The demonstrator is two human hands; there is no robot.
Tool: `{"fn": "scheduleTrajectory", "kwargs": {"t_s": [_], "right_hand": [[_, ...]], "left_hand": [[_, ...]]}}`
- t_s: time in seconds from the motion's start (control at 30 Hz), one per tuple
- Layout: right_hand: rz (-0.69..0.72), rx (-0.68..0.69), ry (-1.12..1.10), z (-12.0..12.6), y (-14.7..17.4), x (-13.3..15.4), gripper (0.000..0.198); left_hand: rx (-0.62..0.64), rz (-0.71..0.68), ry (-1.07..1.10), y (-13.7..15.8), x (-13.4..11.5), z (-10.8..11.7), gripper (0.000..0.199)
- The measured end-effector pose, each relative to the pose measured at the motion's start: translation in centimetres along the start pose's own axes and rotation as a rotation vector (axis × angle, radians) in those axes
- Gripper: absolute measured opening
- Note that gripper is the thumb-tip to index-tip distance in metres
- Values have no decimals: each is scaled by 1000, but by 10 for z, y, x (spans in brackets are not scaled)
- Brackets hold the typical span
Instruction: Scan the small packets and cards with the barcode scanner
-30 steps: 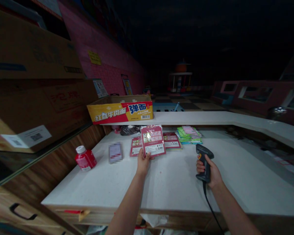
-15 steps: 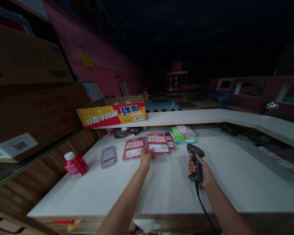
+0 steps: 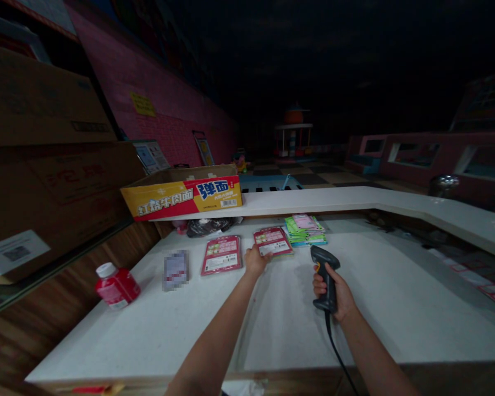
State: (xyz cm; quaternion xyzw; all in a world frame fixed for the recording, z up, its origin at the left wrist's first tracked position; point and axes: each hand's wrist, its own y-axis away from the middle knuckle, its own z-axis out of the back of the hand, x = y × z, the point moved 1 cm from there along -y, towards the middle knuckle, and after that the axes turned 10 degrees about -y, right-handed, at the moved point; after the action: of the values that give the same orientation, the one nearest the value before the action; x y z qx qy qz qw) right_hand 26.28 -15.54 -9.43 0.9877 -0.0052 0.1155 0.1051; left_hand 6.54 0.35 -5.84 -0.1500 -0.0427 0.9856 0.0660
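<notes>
My left hand (image 3: 256, 261) pinches the lower left edge of a flat red-and-white packet (image 3: 273, 241) printed with pictures and a barcode. This packet lies over others beside a pile of green and pink packets (image 3: 304, 230). To the left of my hand, apart from it, rests a similar red-and-white packet (image 3: 221, 254). In my right hand (image 3: 343, 297) is a black barcode scanner (image 3: 324, 257), gripped by its handle above the counter, its cable hanging toward me. The scanner's head tilts up and to the left.
On the white counter (image 3: 157, 330) stand a red bottle with a white cap (image 3: 117, 286) and a blurred-out flat item (image 3: 176, 270). A yellow-and-red noodle carton (image 3: 185, 195) sits on the raised ledge (image 3: 305, 201). Brown cardboard boxes (image 3: 61, 192) are stacked at left.
My left hand has moved slightly right with the red packet, bringing it onto the packets there, away from the left one. The scanner stays in my right hand. The view has shifted a little.
</notes>
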Motion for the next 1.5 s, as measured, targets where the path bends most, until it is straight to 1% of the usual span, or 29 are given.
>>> {"fn": "scheduleTrajectory", "kwargs": {"t_s": [0.07,0.1,0.17,0.23,0.4,0.5,0.7,0.8,0.9,1.0,1.03,1.13,1.2,1.23,1.37,1.43,1.5], "right_hand": [[-4,1,-6,0,0,0,21],[-7,2,-8,0,0,0,20],[-14,4,-12,0,0,0,19],[-21,3,-15,0,0,0,18],[-23,-9,-24,-1,0,1,17],[-14,-17,-39,-2,0,1,17],[-23,3,-13,-1,0,1,18],[-21,19,17,0,0,2,21],[-18,25,29,-1,1,2,23],[-15,14,15,-2,2,2,22],[-13,7,9,-3,2,2,21],[-11,-8,3,-3,2,1,20],[-11,-5,4,-3,2,1,19],[-10,-2,4,-3,2,1,19],[-13,12,19,-2,2,1,21],[-13,11,19,-2,2,1,22],[-12,8,11,-1,1,2,22]], "left_hand": [[-6,-87,25,-2,4,-5,58],[-13,-106,30,-4,6,-7,55],[-31,-110,42,-7,9,-10,44],[-55,-114,62,-10,9,-12,38],[-89,-174,109,-11,3,-18,36],[-97,-172,142,-9,1,-20,36],[-62,-150,201,-4,5,-13,27],[-70,-114,215,0,9,-7,26],[-102,-78,173,4,11,-2,26],[-105,-75,125,8,12,1,14],[-98,-76,125,8,11,1,16],[-85,-99,170,7,10,0,33],[-77,-139,193,4,9,-2,38],[-69,-164,197,2,8,-2,36],[-33,-242,193,-5,6,-2,17],[-24,-257,201,-6,5,0,15],[-20,-253,218,-5,5,1,16]]}}
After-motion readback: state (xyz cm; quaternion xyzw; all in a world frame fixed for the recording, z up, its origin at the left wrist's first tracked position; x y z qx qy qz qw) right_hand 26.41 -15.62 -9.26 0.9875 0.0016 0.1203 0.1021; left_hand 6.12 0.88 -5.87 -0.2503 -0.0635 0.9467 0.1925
